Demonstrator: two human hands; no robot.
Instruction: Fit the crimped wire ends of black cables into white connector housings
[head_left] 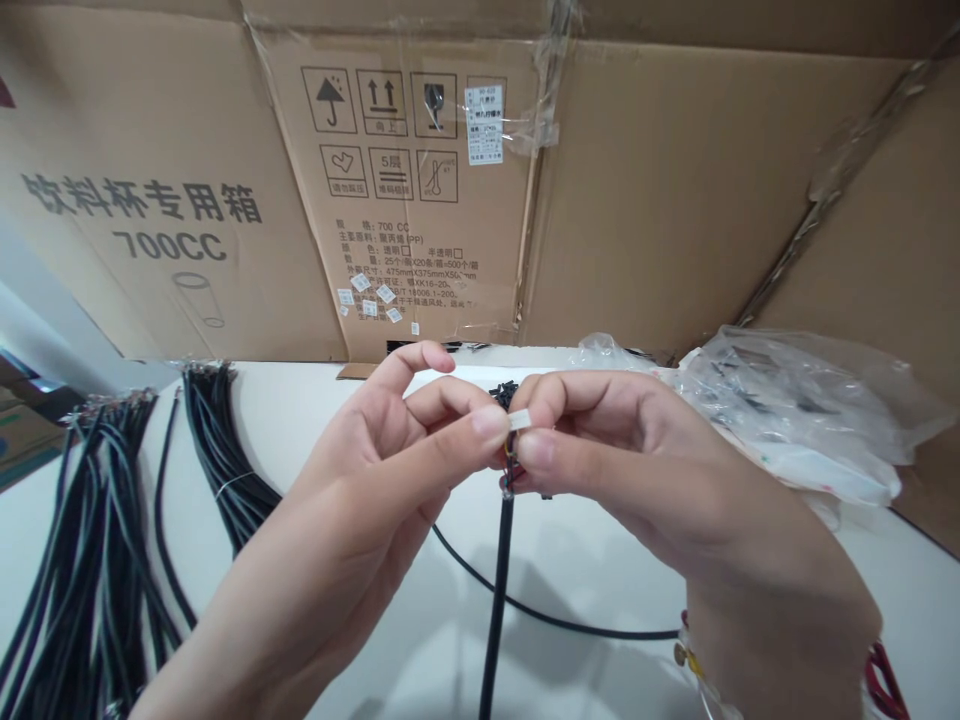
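Note:
My left hand (409, 455) pinches a small white connector (519, 420) between thumb and fingers, the little finger raised. My right hand (622, 440) closes from the other side, thumb and forefinger at the thin coloured wires (511, 462) just below the connector. These wires come out of the end of a black cable (496, 610), which hangs down toward the bottom edge. Fingers partly hide the wires and where they meet the connector. Small black pieces (504, 392) show behind the fingertips.
Bundles of black cables (97, 500) lie left on the white table (600, 680); another tied bundle (225, 450) is beside them. Cardboard boxes (637, 180) stand across the back. Clear plastic bags (810, 400) lie at the right. Red scissor-like handles (885, 685) show at lower right.

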